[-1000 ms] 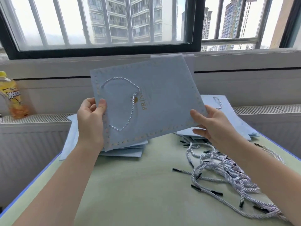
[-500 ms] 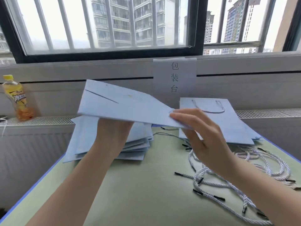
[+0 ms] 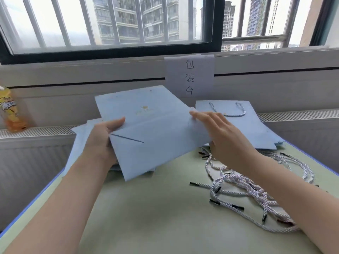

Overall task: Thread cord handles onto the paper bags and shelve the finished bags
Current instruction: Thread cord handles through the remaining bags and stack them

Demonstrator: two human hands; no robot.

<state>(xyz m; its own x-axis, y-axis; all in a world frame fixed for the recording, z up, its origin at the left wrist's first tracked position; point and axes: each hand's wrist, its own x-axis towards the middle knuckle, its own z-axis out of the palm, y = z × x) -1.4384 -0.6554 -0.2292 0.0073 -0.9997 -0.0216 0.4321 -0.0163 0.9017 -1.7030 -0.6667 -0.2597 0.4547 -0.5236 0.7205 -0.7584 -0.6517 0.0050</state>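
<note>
A flat light-blue paper bag (image 3: 156,129) is held above the table, its folded bottom facing me and a faint gold logo on its upper face. My left hand (image 3: 102,138) grips its left edge, thumb on top. My right hand (image 3: 222,132) holds its right edge, fingers spread on top. No cord shows on the side facing me. Beneath it lies a stack of flat blue bags (image 3: 80,142). To the right lies a pile of bags with a cord handle on top (image 3: 244,125). A heap of loose white twisted cords (image 3: 245,191) with black tips lies under my right forearm.
The pale green table (image 3: 156,213) has blue edges and ends at a radiator ledge. A yellow drink bottle (image 3: 10,109) stands on the ledge at far left. A paper sign with characters (image 3: 189,77) hangs on the wall below the barred window.
The bag has been turned over: a second ago its printed face with a threaded cord faced me, now its folded bottom side shows. It has dropped lower and my left thumb now rests on top.
</note>
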